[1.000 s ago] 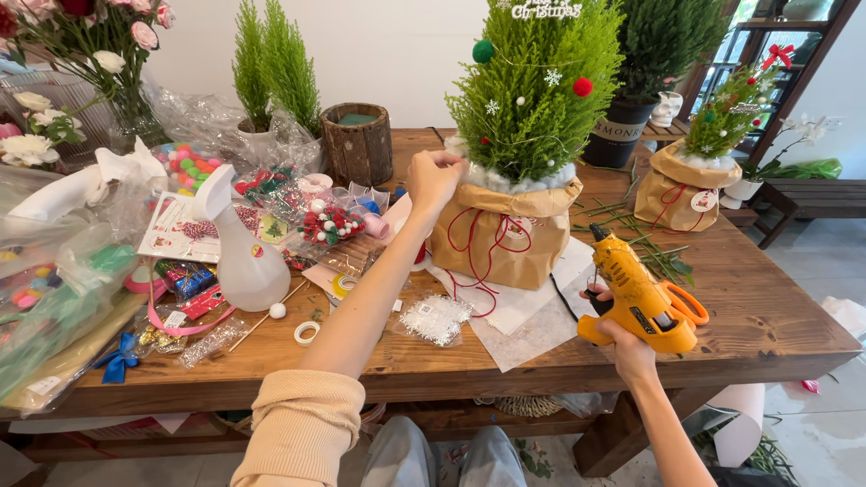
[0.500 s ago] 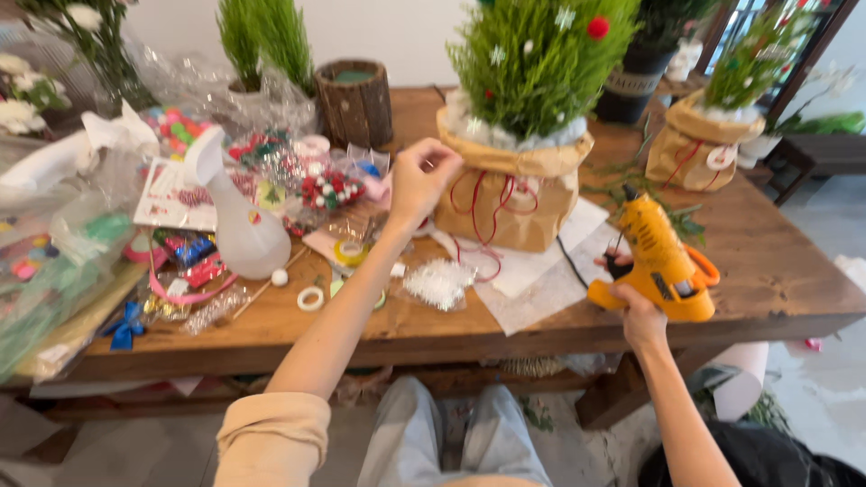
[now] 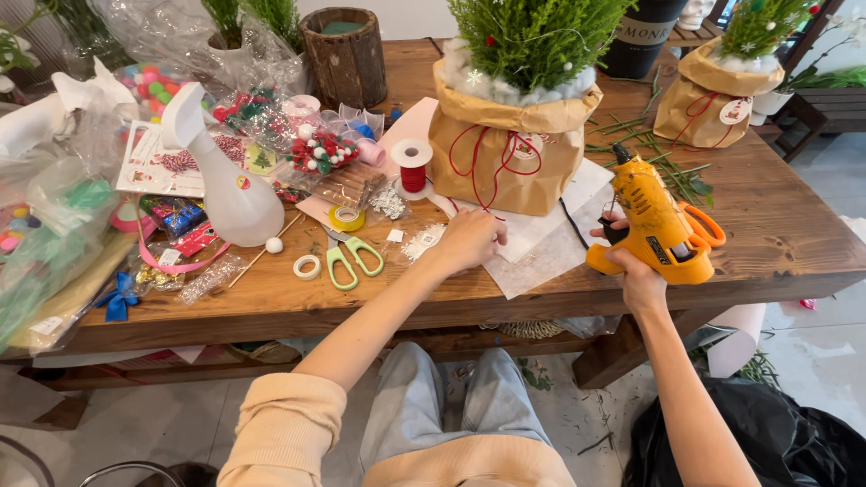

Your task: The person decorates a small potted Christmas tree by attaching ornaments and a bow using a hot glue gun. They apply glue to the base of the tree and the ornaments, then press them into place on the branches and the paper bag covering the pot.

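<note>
Yellow glue gun (image 3: 657,225) gripped in right hand (image 3: 637,271) at right of centre, left hand (image 3: 467,241) pinching something small over white paper (image 3: 541,236) mid-frame; paper-wrapped little tree (image 3: 514,99) partly trimmed, loose ornaments (image 3: 316,149) unused at upper left.

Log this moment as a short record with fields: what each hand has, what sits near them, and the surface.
left hand: left hand rests on the white paper sheet, fingers curled, in front of the paper-wrapped potted tree
right hand: right hand wraps the handle of the yellow glue gun, nozzle aimed away from the person
near left hand: green-handled scissors, red ribbon spool, yellow tape roll
further left: white spray bottle
surface: wooden table
</note>
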